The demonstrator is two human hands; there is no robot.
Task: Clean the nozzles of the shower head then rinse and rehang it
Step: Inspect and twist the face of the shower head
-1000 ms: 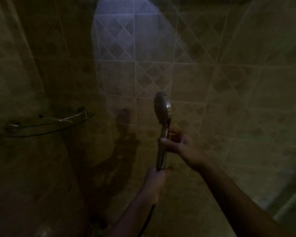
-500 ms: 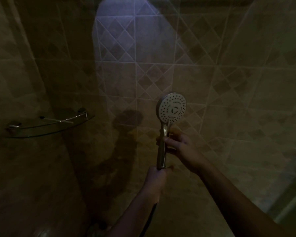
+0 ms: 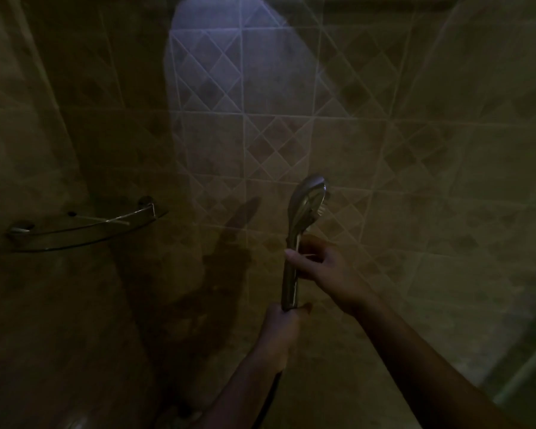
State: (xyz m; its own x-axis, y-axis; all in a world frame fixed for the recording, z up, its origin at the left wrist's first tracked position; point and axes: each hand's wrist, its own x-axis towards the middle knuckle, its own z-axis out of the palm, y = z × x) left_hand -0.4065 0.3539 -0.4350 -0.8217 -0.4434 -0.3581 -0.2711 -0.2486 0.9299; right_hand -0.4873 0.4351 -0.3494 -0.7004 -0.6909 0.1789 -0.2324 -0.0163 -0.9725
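A chrome hand-held shower head (image 3: 304, 209) stands upright in the dim shower, its back toward me and its nozzle face turned right, mostly hidden. My left hand (image 3: 280, 332) is closed around the bottom of the handle, where the dark hose (image 3: 268, 400) leaves downward. My right hand (image 3: 322, 267) grips the upper part of the handle just below the head, thumb across the front.
A curved glass corner shelf (image 3: 84, 226) with metal rail is fixed at the left. Tiled walls (image 3: 415, 181) with diamond pattern stand behind, and a pale lit patch (image 3: 229, 57) lies at the top. A glass door edge (image 3: 526, 373) runs at the lower right.
The shower head has rotated: first edge-on, then its nozzle face toward me, now its chrome back toward me with the face to the right. Both hands kept their grip on the handle.
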